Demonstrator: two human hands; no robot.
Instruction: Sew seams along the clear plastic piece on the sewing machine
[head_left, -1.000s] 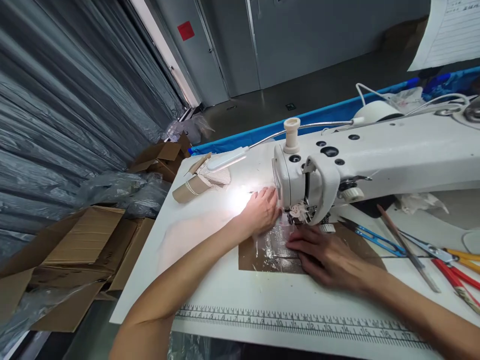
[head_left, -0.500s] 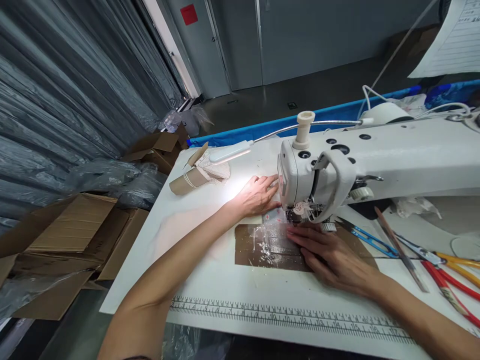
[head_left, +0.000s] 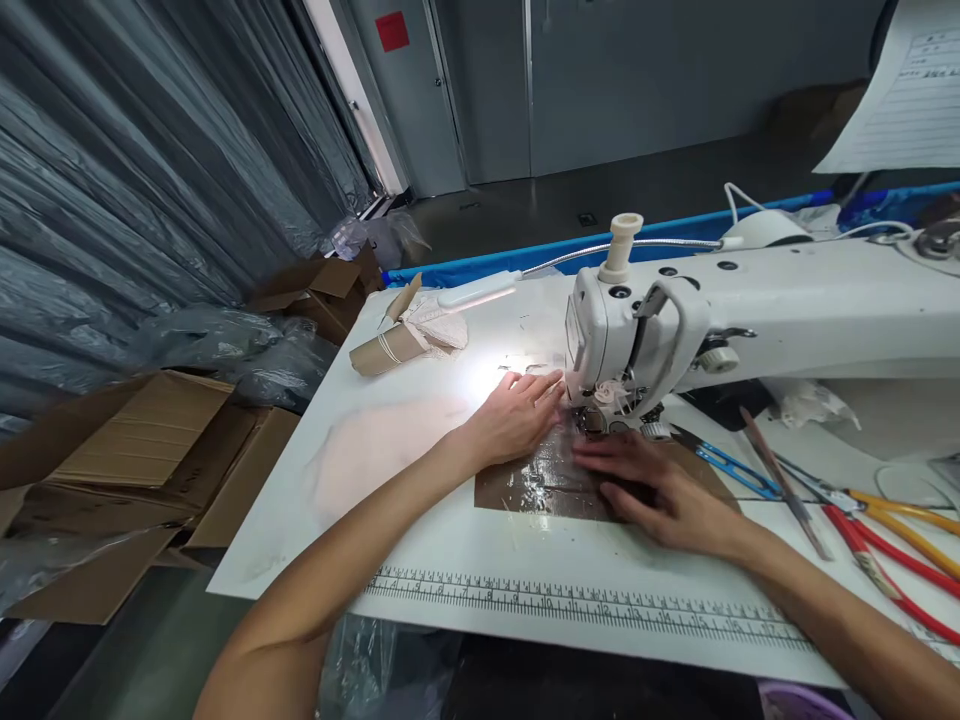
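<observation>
A white sewing machine (head_left: 589, 335) stands over the table, with its presser foot and needle area low at the front of its head. My left hand (head_left: 517, 418) lies flat to the left of the needle area. Its fingers are stretched out and partly cover the far edge of a brown panel (head_left: 517, 492) that has shiny clear tape across it. Resting on the right part of this panel is my right hand (head_left: 660, 490), fingers extended towards the presser foot and slightly blurred. Any thin material under the fingers is hard to make out.
On the right lie blue-handled snips (head_left: 739, 472), a pointed tool (head_left: 784, 485), and pliers with red (head_left: 870, 560) and orange handles (head_left: 907, 515). A brown roll (head_left: 386, 350) with lace sits at back left. A printed ruler (head_left: 585, 605) runs along the front edge. Cardboard boxes (head_left: 150, 430) stand left.
My left hand has slid towards me, onto the panel's far edge. A clear piece with red marks beside it is now covered. My right hand stays near the presser foot; the view has shifted slightly.
</observation>
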